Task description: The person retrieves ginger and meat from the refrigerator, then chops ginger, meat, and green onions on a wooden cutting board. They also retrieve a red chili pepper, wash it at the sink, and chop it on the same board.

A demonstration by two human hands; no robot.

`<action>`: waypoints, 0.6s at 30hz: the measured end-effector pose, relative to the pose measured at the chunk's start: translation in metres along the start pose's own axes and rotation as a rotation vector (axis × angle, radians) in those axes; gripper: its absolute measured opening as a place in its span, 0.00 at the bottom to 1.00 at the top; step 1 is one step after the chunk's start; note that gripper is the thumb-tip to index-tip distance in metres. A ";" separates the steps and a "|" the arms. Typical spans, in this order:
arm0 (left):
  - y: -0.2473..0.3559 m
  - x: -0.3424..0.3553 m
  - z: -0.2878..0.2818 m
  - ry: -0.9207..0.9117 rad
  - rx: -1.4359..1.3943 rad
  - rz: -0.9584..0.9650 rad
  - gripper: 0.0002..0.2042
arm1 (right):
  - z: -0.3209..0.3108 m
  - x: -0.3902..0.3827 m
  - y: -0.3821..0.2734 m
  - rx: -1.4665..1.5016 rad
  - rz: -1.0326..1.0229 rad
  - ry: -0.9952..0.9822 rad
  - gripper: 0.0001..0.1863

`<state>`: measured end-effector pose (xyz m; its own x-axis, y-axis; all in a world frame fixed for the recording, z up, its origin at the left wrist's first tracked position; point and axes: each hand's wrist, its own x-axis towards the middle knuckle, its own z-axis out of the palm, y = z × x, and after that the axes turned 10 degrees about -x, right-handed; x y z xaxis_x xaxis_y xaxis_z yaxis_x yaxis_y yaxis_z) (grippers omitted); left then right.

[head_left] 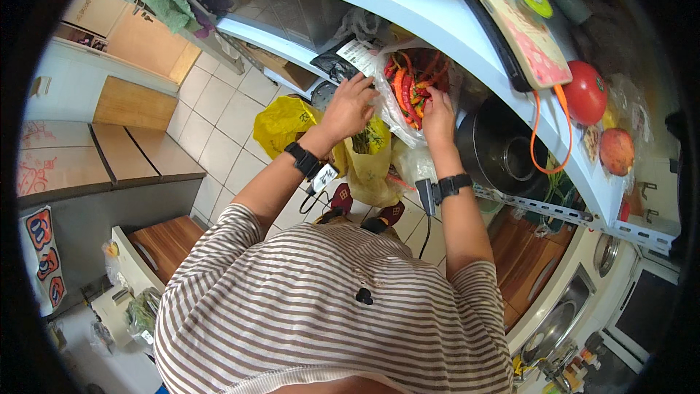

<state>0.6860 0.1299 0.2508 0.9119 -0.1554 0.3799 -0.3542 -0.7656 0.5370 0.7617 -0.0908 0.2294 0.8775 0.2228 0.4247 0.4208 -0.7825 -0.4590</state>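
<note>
A clear plastic bag of red and orange chili peppers lies open on the shelf below the white-edged top. My left hand is at the bag's left side, its fingers stretched out and slightly apart, with nothing seen in them. At the right side of the peppers, my right hand has its fingers bent together against them. What is between those fingertips is hidden. Just below my left hand hangs a yellow plastic bag, beside a paler yellow bag with green stalks in it.
A black pot stands right of my right hand. Above it, the white shelf edge carries a phone in a patterned case, an orange cord and a tomato. Wooden-front cabinets and a sink are at the lower right.
</note>
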 end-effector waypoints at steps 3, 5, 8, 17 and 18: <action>0.000 -0.023 -0.012 0.013 -0.116 -0.033 0.14 | 0.014 0.013 -0.005 -0.240 -0.098 -0.084 0.16; -0.005 -0.037 -0.020 0.010 -0.154 -0.069 0.13 | 0.017 0.013 -0.006 -0.304 -0.105 -0.087 0.14; -0.010 -0.054 -0.026 0.045 -0.280 -0.197 0.12 | 0.009 0.004 -0.001 -0.099 -0.013 0.025 0.15; 0.017 -0.035 -0.017 -0.080 -0.898 -0.469 0.11 | -0.071 -0.043 -0.024 1.177 0.461 0.055 0.12; 0.026 -0.030 -0.017 -0.129 -1.004 -0.519 0.11 | -0.082 -0.048 -0.029 1.190 0.456 0.047 0.12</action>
<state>0.6459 0.1254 0.2656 0.9909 -0.0729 -0.1133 0.1191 0.0805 0.9896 0.6887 -0.1264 0.2865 0.9977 0.0325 0.0602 0.0514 0.2253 -0.9729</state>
